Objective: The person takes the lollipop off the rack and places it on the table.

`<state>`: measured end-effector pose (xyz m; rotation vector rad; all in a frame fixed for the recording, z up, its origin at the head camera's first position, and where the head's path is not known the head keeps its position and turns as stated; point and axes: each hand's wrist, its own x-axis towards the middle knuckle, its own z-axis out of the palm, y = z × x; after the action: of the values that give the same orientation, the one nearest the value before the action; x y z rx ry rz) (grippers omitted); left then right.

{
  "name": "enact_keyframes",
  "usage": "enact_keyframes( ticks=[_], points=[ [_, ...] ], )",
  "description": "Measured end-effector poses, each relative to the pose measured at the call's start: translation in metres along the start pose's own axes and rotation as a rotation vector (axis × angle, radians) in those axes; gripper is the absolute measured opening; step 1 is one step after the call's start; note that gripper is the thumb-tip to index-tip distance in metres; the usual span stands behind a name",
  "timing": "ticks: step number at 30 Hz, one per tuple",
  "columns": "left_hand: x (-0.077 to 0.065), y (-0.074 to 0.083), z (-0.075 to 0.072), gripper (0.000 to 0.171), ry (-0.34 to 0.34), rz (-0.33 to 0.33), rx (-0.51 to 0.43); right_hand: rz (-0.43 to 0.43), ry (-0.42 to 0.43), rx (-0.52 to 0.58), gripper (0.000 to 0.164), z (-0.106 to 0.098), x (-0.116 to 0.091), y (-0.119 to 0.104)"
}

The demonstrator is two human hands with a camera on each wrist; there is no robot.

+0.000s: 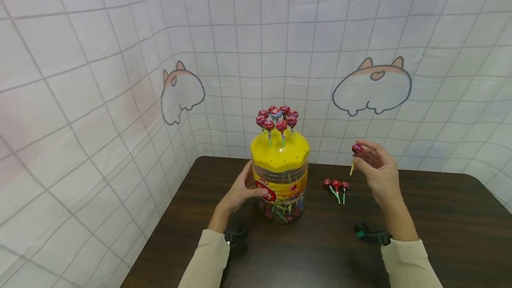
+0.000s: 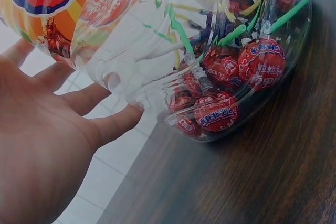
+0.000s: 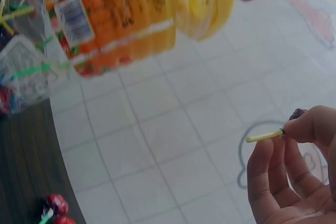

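Note:
A clear plastic jar (image 1: 280, 176) with a yellow lid (image 1: 280, 154) stands upright on the table, with loose lollipops (image 2: 261, 64) inside its lower part. Several red-wrapped lollipops (image 1: 282, 125) and a bluish one (image 1: 276, 114) stand in a cluster on the lid, sticks down. My left hand (image 1: 242, 190) holds the jar's left side, thumb across the label and fingers reaching behind. Off to the right, my right hand (image 1: 378, 168) pinches a red lollipop (image 1: 357, 148) just below its head. Its yellow stick (image 3: 264, 136) points downward in the head view, apart from the jar.
Three red lollipops (image 1: 336, 185) with green sticks lie on the dark wooden table (image 1: 320, 243), to the right of the jar. Behind the table hangs a white grid-patterned cloth (image 1: 248, 34) with cartoon animal drawings. Each wrist wears a black strap (image 1: 372, 236).

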<state>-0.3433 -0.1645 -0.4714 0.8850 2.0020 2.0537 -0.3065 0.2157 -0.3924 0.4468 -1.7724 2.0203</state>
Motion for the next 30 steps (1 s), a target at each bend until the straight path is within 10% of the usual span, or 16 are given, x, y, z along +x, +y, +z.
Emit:
enact_keyframes(
  ticks=[30],
  points=[
    [0.0,-0.001,-0.002,0.094,-0.005,-0.004,0.008,0.199,-0.039,-0.053,0.045,-0.049,-0.005,0.068]
  ],
)
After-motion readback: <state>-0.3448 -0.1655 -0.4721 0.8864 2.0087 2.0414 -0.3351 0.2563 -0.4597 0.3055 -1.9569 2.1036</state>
